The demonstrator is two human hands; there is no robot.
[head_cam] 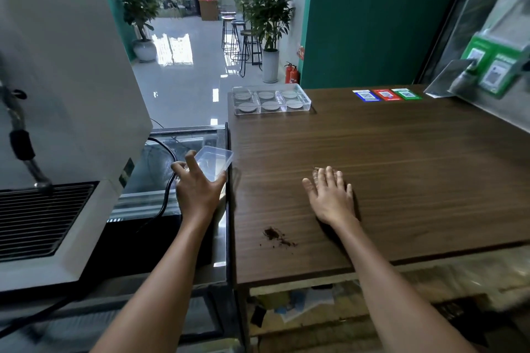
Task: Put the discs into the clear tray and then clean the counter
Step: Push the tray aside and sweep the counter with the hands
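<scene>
Head view, near to far. Dark crumbs (276,236) scattered near the front edge of the wooden bench (401,166). Right hand (331,196) flat on the bench, palm down, fingers straight and slightly spread, nothing visibly gripped; small brown debris at the fingertips. Left hand (198,183) off the bench's left edge, fingers curled around an empty clear container (213,162), held beside a white machine (57,94). Clear tray (271,100) at the far left corner of the bench, six compartments, one grey disc (271,105) in each. Blue, red and green QR cards (387,94) at far right, well apart from the tray.
</scene>
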